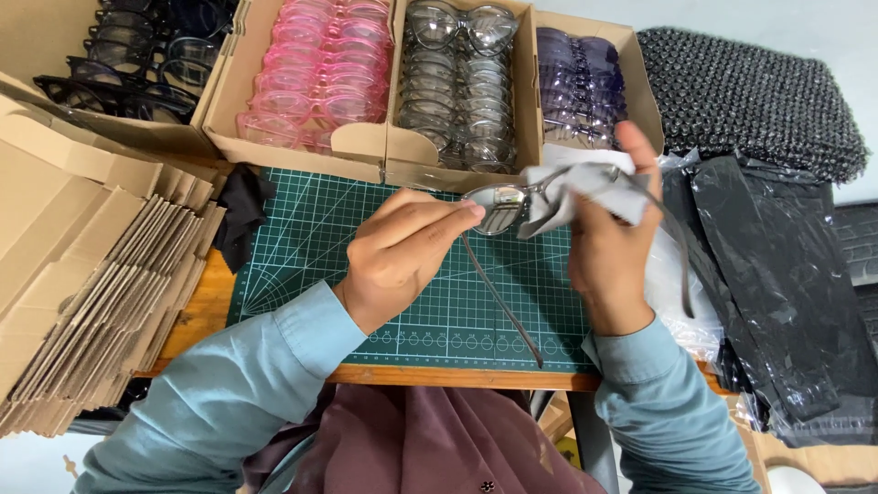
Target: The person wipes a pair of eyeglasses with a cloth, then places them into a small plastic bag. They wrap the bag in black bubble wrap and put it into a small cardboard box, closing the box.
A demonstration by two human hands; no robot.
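Left hand (402,252) pinches the grey glasses (501,206) at one lens; right hand (608,247) presses a cloth (572,192) against the other, frame lying crosswise between them.

The right hand (608,261) and a grey cloth (572,197) cover one lens of the glasses (498,206), so only the other lens shows. The box of black glasses (55,55) is cut off at the top-left edge. The stack of flat cardboard (82,274) runs past the left edge.
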